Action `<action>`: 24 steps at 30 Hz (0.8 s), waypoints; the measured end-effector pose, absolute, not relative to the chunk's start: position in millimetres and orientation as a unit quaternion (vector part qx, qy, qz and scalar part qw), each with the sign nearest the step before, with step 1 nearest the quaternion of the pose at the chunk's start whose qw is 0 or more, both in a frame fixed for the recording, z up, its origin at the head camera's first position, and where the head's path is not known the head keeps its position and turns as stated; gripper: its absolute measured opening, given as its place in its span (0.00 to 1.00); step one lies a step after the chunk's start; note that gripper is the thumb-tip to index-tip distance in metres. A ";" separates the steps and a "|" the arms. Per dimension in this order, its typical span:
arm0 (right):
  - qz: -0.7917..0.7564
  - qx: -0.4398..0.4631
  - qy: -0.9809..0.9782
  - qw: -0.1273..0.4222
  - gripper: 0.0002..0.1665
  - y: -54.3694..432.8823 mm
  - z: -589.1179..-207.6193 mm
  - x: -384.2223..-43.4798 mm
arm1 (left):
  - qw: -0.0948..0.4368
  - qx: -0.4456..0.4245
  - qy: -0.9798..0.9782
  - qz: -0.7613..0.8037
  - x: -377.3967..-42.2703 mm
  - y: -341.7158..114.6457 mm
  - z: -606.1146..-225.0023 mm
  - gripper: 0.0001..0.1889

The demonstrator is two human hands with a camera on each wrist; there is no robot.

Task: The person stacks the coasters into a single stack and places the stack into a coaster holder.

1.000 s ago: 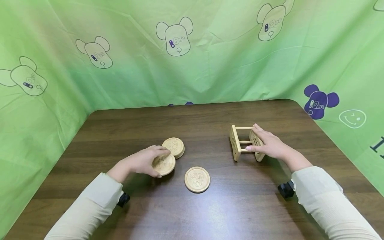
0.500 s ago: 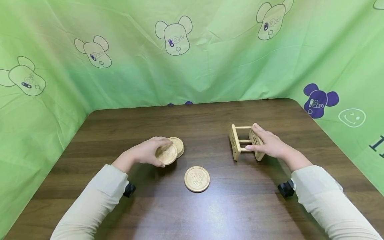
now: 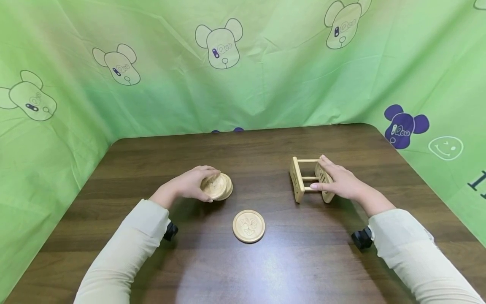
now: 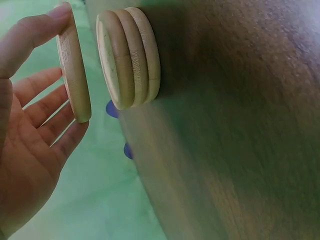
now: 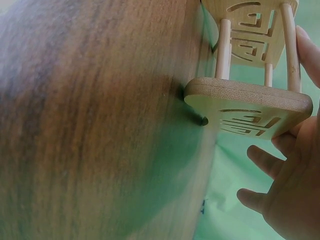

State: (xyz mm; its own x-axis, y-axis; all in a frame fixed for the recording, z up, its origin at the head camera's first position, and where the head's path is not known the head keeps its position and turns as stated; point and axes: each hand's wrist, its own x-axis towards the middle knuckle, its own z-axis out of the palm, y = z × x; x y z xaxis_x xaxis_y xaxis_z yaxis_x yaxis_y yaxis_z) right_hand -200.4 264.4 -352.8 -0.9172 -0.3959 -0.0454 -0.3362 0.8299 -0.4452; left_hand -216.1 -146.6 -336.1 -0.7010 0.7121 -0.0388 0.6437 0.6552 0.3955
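Observation:
My left hand (image 3: 190, 184) pinches a round wooden coaster (image 3: 213, 186) by its edges, thumb on one side and fingers on the other. The held coaster overlaps a stack of coasters (image 3: 229, 185) in the head view. From the left wrist, a gap separates it from that stack (image 4: 135, 60), which is three coasters high. On the right, my right hand (image 3: 339, 181) grips the near-right panel of a wooden coaster holder (image 3: 297, 181), thumb inside and fingers over the outer face. Between its two fretwork panels run thin dowels (image 5: 291, 50), with no coaster in it.
A single coaster (image 3: 248, 226) with a carved leaf design lies flat on the brown wooden table (image 3: 265, 143), nearer the front. A green cloth (image 3: 265, 84) printed with bear heads hangs behind the table and along both sides.
My left hand has carried its coaster away from me and slightly right, from beside the stack to over it. The right hand and the holder have stayed put.

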 end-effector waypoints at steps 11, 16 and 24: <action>-0.224 -0.189 0.953 0.071 0.52 265.0 -351.8 -200.0 | 0.117 0.342 0.915 0.179 -228.3 -142.2 -342.8 0.40; -0.226 -0.191 0.953 0.071 0.52 265.3 -351.4 -200.1 | 0.117 0.340 0.915 0.182 -231.8 -139.7 -344.2 0.40; -0.229 -0.194 0.951 0.072 0.52 264.6 -352.6 -200.9 | 0.116 0.345 0.915 0.175 -234.8 -138.1 -347.6 0.40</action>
